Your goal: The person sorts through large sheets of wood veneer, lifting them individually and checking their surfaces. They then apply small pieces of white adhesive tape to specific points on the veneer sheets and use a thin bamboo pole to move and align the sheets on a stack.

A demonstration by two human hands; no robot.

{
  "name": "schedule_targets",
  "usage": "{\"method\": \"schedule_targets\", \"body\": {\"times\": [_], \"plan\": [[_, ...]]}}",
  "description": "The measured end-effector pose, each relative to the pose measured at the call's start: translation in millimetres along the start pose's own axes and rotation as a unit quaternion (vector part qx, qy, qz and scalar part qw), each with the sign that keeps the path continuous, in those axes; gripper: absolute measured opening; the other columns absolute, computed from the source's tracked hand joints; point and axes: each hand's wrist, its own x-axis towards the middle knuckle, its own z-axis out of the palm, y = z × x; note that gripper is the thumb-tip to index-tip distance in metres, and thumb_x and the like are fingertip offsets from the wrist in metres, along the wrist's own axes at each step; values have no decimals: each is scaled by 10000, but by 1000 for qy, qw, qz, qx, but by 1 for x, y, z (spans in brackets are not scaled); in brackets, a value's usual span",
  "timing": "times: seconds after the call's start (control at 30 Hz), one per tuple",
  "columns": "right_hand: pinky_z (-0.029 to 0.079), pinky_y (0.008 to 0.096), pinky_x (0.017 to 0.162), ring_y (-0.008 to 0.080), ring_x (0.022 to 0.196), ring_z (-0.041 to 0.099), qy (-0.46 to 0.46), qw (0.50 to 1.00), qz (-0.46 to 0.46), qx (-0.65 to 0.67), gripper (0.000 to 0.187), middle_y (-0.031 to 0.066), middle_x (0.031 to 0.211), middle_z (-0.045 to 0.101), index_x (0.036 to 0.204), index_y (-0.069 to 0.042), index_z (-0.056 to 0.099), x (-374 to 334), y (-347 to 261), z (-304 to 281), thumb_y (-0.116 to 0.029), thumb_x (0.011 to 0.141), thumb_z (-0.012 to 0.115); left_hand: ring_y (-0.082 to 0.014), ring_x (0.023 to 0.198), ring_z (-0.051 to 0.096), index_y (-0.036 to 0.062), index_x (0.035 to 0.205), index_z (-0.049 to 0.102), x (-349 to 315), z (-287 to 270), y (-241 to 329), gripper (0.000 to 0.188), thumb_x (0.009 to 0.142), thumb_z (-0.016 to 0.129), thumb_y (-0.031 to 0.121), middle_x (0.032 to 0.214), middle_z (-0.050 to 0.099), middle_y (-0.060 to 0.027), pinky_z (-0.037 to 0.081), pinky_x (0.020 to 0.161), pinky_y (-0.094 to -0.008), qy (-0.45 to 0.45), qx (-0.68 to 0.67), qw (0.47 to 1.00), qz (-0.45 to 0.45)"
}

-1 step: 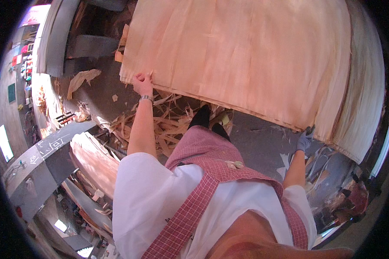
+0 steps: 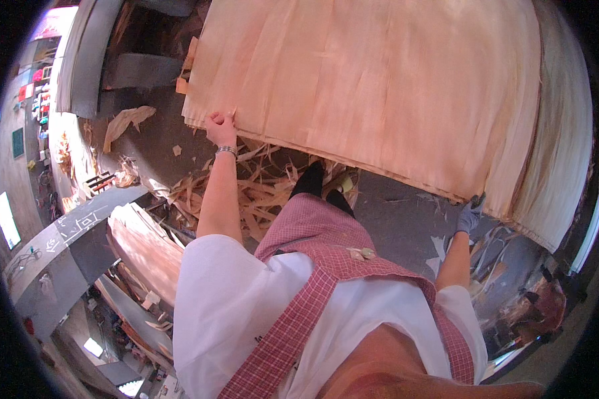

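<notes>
A wide stack of thin, pale wood veneer sheets (image 2: 379, 86) lies in front of me, its near edge slanting down to the right. My left hand (image 2: 220, 128), bare with a metal band at the wrist, pinches the near edge of the top veneer close to its left corner. Toward the right end of that same edge, my right hand (image 2: 470, 215) wears a grey glove. Its fingers are closed on the veneer edge, with the tips partly hidden. How many sheets the hands hold cannot be told.
Torn veneer strips (image 2: 256, 193) litter the floor around my feet. More pale veneer (image 2: 559, 133) lies along the stack's right side. To my left are a grey curved surface with chalk marks (image 2: 80, 223) and a bundle of wood sheets (image 2: 146, 243). Scraps (image 2: 492, 259) lie at lower right.
The top veneer's left corner has shifted very slightly to the left. Both hands keep nearly the same places on the edge.
</notes>
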Motion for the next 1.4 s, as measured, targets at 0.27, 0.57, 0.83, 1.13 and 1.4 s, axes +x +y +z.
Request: {"method": "schedule_targets", "body": {"times": [0.27,0.57,0.83,1.13,1.4], "plan": [[399,385,1014,360,1258,496,11,999,23,-36,503,213,1392,492,1420,-39,418,2,-7,-9,-321,1004,435,-227,800,651,19,1018,577,-8,7,-19,387,724,787,159,844,678,-100,518,769,-354,13,36,999,-3],[320,340,1095,294,1357,396,-22,996,25,-77,589,144,1481,416,1482,-61,325,14,17,-17,-384,999,418,-226,783,653,29,982,610,-25,2,-19,331,728,766,173,848,683,-100,521,748,-355,28,42,999,20],[381,408,1030,333,1238,502,14,999,-11,-47,611,167,1369,513,1426,-84,409,5,36,-1,-479,961,446,-175,733,621,3,1017,580,-22,11,-28,323,782,762,131,856,647,-79,536,655,-324,-74,-38,996,-21],[472,430,926,357,1112,593,51,995,88,-8,468,189,1215,617,1361,-157,512,7,-10,3,-375,947,536,-149,707,619,-31,1067,553,-20,10,-17,335,840,731,140,931,658,-104,516,551,-252,-71,-62,995,-14],[481,442,884,369,1013,621,58,991,120,5,409,183,1102,654,1313,-232,568,6,-12,15,-383,932,570,-167,789,606,-30,1098,525,-42,17,-5,460,797,791,194,1006,614,-108,529,580,-262,-56,-43,998,-3]]}}
